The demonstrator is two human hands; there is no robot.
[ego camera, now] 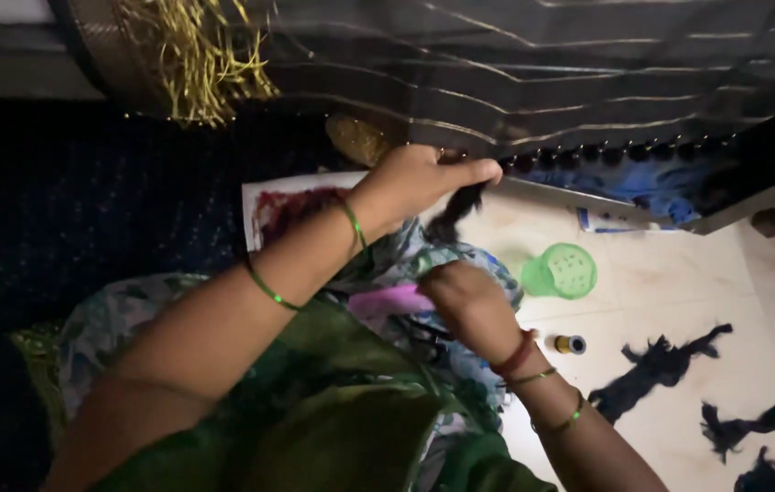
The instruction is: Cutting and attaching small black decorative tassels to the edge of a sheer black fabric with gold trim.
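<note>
Left hand pinching black tuft, pale tiled floor

dim overall | left side deep shadow | pale floor brightest | soft blur

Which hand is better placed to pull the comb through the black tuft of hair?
Probably the right hand: its fingers already grip the pink comb just below the black tuft. The left hand is busy pinching the tuft's top end.
</note>
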